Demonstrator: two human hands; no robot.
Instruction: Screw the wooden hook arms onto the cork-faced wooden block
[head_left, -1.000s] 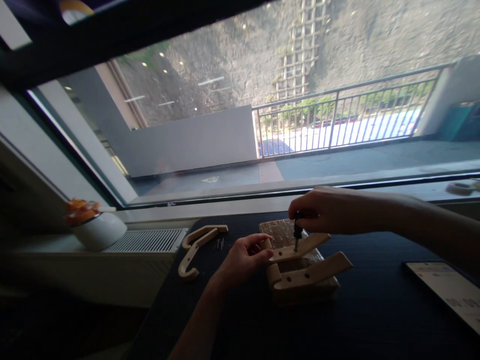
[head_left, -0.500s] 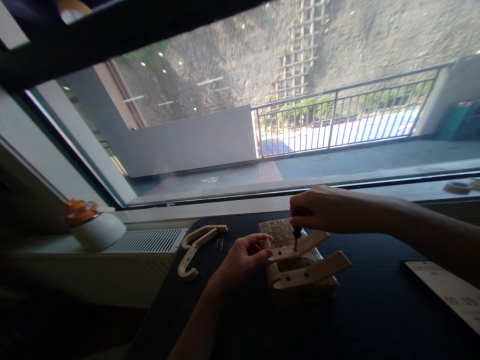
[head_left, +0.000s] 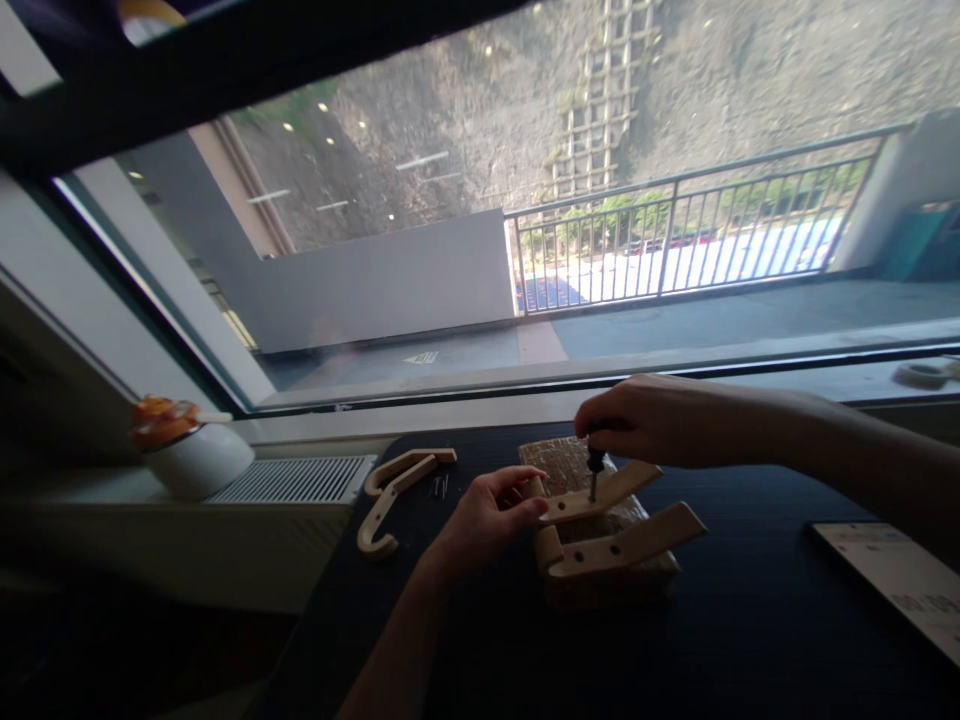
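Two wooden hooks lie on a chipboard block [head_left: 559,458] on a dark table. My right hand [head_left: 649,420] is closed round a small dark screwdriver [head_left: 594,468], whose tip stands upright on the far hook [head_left: 600,494]. My left hand [head_left: 487,515] pinches that hook's curved left end, fingers closed on it. The near hook [head_left: 622,545] lies parallel in front, untouched.
Two more wooden hooks [head_left: 394,487] lie to the left with several small screws [head_left: 438,487] beside them. A white bowl with an orange lid [head_left: 187,450] sits on the sill by a vent grille [head_left: 292,480]. A printed sheet [head_left: 896,575] lies at right.
Nothing much has moved; my right hand has shifted very slightly on the screwdriver, and the view has wobbled a little.
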